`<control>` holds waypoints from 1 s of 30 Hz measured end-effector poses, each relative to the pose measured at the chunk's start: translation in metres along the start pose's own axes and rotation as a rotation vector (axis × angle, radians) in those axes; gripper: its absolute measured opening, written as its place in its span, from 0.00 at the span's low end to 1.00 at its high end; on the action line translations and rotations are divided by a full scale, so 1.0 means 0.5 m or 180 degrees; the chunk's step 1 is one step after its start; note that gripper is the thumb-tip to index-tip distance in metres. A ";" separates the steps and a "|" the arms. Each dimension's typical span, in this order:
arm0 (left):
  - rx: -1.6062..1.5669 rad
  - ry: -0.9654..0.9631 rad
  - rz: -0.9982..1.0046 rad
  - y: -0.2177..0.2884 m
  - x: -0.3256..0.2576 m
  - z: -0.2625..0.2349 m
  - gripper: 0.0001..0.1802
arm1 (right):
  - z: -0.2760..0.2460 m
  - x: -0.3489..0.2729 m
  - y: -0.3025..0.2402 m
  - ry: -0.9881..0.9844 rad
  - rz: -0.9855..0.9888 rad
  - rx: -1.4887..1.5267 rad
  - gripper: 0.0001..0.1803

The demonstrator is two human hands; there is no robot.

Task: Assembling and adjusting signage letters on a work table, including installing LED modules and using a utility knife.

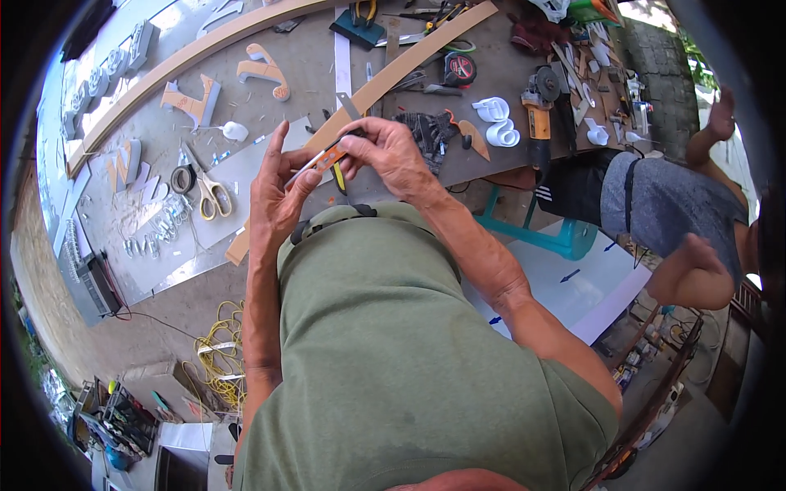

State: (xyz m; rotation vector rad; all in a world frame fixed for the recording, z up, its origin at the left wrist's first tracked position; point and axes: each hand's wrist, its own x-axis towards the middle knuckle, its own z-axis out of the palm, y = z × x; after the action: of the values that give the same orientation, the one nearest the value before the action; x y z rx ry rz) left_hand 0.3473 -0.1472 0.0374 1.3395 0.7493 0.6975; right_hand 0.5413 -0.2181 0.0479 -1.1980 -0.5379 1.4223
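Note:
Over the table's near edge, both my hands hold a slim orange-and-silver utility knife (329,157) with a black end. My left hand (277,184) pinches its lower left end between thumb and fingers, the index finger pointing up. Around the black upper end close the thumb and fingers of my right hand (386,155). The blade's state is too small to make out. Behind the hands, a long tan strip (426,51) crosses the table diagonally. A yellow-and-black tool (338,177) lies just under the knife, partly hidden.
Scissors (214,199), black tape (182,178), wired light modules (168,219) and tan-faced letters (190,100) lie left. Rightward are a glove (427,135), white curled shapes (497,123), an angle grinder (538,119) and a teal stool (569,241). Another person (671,192) is at right.

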 end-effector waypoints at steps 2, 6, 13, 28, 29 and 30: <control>0.0172 0.0123 0.0050 0.022 0.015 -0.007 0.38 | -0.056 0.011 -0.023 0.0476 -0.0403 0.0514 0.10; 0.0129 0.0269 -0.0319 0.026 0.016 -0.032 0.27 | -0.250 0.044 -0.094 0.1342 -0.1413 0.1032 0.09; -0.0014 0.0289 -0.0772 0.003 0.001 -0.036 0.18 | -0.579 0.143 -0.062 0.2989 -0.1689 0.1016 0.08; -0.0193 0.0322 -0.0962 -0.005 0.012 -0.015 0.15 | -0.714 0.215 -0.045 0.3831 -0.0793 0.1061 0.12; -0.0211 0.0399 -0.0981 -0.005 0.011 -0.010 0.14 | -0.694 0.211 -0.061 0.3800 -0.0741 0.1054 0.12; -0.0215 0.0463 -0.1008 -0.004 0.012 -0.010 0.14 | -0.669 0.197 -0.079 0.3801 -0.0639 0.0169 0.14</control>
State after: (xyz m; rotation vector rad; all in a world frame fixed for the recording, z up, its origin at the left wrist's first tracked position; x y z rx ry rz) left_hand 0.3470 -0.1398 0.0349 1.0849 1.0199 0.5645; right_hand 0.8686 -0.2185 -0.0791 -1.6329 0.2192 0.3694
